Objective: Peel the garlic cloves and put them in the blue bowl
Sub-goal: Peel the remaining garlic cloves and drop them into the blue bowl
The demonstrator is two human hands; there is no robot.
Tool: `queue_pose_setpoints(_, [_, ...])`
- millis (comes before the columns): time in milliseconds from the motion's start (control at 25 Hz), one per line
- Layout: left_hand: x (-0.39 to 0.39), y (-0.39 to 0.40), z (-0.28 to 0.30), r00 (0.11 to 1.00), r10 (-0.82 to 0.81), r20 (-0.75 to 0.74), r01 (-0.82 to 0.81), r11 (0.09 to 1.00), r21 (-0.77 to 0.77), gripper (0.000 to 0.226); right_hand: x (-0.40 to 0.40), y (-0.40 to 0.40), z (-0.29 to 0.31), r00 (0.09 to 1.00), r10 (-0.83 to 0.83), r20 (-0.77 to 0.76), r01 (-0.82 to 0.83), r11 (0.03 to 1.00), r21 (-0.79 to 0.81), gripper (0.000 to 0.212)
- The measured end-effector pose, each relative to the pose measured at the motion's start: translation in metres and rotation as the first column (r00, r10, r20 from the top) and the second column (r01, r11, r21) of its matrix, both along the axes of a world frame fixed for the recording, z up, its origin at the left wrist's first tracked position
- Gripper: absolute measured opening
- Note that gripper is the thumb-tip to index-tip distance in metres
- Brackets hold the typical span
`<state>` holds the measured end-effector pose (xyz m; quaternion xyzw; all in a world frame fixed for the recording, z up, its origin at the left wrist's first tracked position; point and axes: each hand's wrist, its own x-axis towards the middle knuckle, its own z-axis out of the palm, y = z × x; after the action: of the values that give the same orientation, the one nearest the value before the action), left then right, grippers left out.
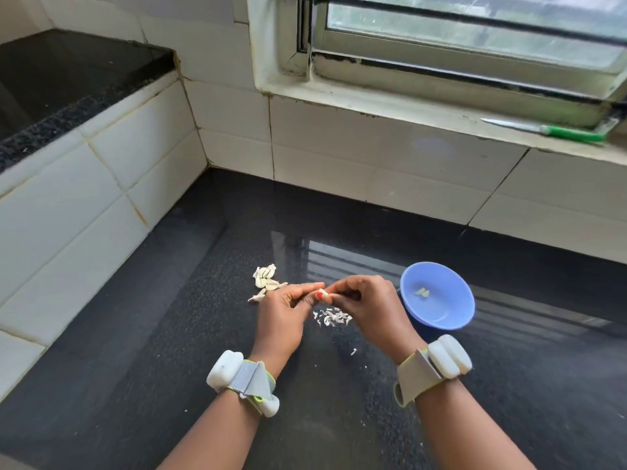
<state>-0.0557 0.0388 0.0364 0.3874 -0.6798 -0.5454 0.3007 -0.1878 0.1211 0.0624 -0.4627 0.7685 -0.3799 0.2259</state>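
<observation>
Above a black counter (pixel 203 334), the left hand (pixel 281 317) and right hand (pixel 369 310) are together pinching one garlic clove (pixel 323 294) between curled fingertips. The blue bowl (pixel 437 296), at 3 o'clock, is holding peeled pieces; unpeeled cloves (pixel 266 279) are lying at 10 o'clock, skins (pixel 332 317) beneath.

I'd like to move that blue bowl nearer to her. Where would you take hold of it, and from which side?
Take the blue bowl by its rim on the right, the edge away from the hands. It stands upright and open, so thumb over the lip and fingers under the sloping wall should hold. The right hand crowds its left side, and peeled cloves lie inside, so keep it level.
</observation>
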Motion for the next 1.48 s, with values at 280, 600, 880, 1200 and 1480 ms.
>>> queue_pose_setpoints(280, [-0.014, 0.009, 0.003, 0.993, -0.082, -0.090, 0.103, 0.959, 0.263, 0.004, 0.000, 0.010, -0.010, 0.989, -0.092, -0.119, 0.095, 0.995, 0.017, 0.010])
queue_pose_setpoints(600, [-0.019, 0.019, 0.006, 0.973, 0.111, -0.204, -0.005, 0.888, 0.459, 0.012, 0.002, 0.008, -0.015, 0.979, -0.193, -0.070, 0.192, 0.981, -0.027, 0.008])
queue_pose_setpoints(880, [-0.019, 0.011, 0.007, 0.972, 0.118, -0.204, 0.028, 0.801, 0.598, 0.013, -0.003, 0.014, -0.012, 0.994, -0.005, -0.106, 0.001, 0.999, -0.040, 0.009])
queue_pose_setpoints(1200, [-0.017, 0.010, 0.003, 0.983, 0.038, -0.178, 0.079, 0.791, 0.607, 0.016, -0.008, 0.011, -0.011, 0.997, -0.074, 0.007, 0.074, 0.997, -0.002, 0.006])
queue_pose_setpoints(1480, [-0.016, 0.010, 0.002, 0.974, 0.059, -0.221, 0.095, 0.776, 0.623, 0.017, -0.010, 0.008, -0.034, 0.980, -0.099, -0.173, 0.120, 0.986, 0.118, 0.010])
